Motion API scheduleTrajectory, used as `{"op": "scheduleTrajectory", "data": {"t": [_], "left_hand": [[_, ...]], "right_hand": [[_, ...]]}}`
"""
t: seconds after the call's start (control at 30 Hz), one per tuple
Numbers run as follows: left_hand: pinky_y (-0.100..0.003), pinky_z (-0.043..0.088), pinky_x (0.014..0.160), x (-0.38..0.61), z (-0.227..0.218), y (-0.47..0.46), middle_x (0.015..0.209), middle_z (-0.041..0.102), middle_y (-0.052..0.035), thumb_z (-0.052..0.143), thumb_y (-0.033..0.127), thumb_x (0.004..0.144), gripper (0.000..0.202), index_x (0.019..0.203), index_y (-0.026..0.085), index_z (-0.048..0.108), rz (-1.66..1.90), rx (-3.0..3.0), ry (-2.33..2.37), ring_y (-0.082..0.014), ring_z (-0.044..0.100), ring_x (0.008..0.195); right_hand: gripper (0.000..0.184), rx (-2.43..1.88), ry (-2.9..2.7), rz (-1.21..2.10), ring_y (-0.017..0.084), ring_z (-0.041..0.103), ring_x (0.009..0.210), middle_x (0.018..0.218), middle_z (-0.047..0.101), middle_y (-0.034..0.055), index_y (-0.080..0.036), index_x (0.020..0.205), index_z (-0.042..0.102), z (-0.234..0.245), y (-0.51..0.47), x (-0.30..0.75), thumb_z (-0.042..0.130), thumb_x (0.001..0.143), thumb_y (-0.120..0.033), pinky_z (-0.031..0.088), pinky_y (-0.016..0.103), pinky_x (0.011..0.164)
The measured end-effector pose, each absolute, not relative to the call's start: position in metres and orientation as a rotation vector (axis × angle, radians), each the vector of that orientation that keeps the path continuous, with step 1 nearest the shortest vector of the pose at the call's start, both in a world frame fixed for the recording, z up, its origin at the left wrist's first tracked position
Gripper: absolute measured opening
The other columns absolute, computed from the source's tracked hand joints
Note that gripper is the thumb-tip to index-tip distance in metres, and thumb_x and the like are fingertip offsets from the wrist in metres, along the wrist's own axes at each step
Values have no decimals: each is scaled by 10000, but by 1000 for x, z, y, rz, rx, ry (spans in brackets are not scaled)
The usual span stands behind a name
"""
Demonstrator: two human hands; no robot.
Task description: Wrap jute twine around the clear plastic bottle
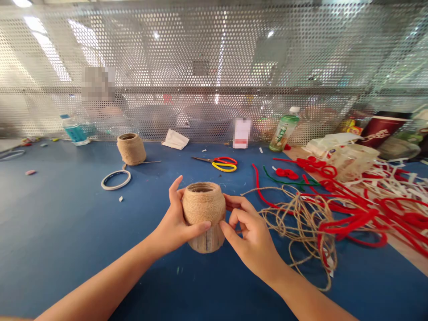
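Note:
My left hand (174, 220) wraps round a small jar (203, 214) mostly covered in coiled jute twine, thumb across its front; the jar's lower band is bare. My right hand (249, 234) is closed at the jar's right side, fingers pinching the twine where it meets the jar. A loose tangle of jute twine (297, 218) trails off to the right on the blue table (67, 223).
A second twine-wrapped jar (131, 148), a tape ring (116, 179) and red-and-yellow scissors (222, 163) lie beyond. Red pipe cleaners (354, 214), white strips, a green bottle (283, 133) and a dark cup (381, 129) crowd the right. A perforated metal screen (214, 67) backs the table.

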State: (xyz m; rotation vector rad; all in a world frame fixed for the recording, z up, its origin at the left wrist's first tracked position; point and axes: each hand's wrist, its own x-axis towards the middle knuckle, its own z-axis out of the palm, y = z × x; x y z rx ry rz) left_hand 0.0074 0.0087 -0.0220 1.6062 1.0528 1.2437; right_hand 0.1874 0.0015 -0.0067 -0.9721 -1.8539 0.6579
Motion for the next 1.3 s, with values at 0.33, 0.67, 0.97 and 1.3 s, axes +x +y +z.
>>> {"op": "scheduleTrajectory", "data": {"t": [0.33, 0.67, 0.97, 1.3], "left_hand": [[-402, 403, 840, 8, -20, 9, 948, 412, -27, 676, 425, 639, 828, 1247, 227, 149, 1410, 1612, 1257, -199, 478, 914], [-419, 377, 901, 10, -16, 4, 1080, 432, -76, 692, 418, 610, 848, 1241, 228, 157, 1338, 1709, 1199, -235, 482, 1020], [-451, 377, 915, 13, -12, -2, 1062, 442, -68, 712, 331, 581, 873, 1244, 239, 150, 1344, 1780, 1289, -233, 492, 1004], [-407, 421, 837, 8, -13, 4, 978, 512, -49, 740, 331, 521, 856, 1177, 221, 201, 1389, 1785, 1328, -218, 545, 911]], "right_hand": [[263, -998, -1866, 612, 217, 538, 1060, 1067, 522, 78, -170, 551, 408, -6, -1, 187, 537, 779, -194, 514, 327, 759], [296, -1002, -1821, 586, 199, 556, 946, 930, 490, 75, -161, 514, 408, -4, -3, 185, 596, 736, -216, 518, 205, 511], [273, -945, -1901, 471, 191, 540, 936, 936, 466, 63, -161, 555, 437, -8, -6, 186, 602, 761, -231, 515, 342, 754], [200, -916, -1955, 430, 185, 522, 946, 952, 443, 58, -168, 606, 438, -8, -5, 187, 581, 745, -176, 499, 360, 805]]}}
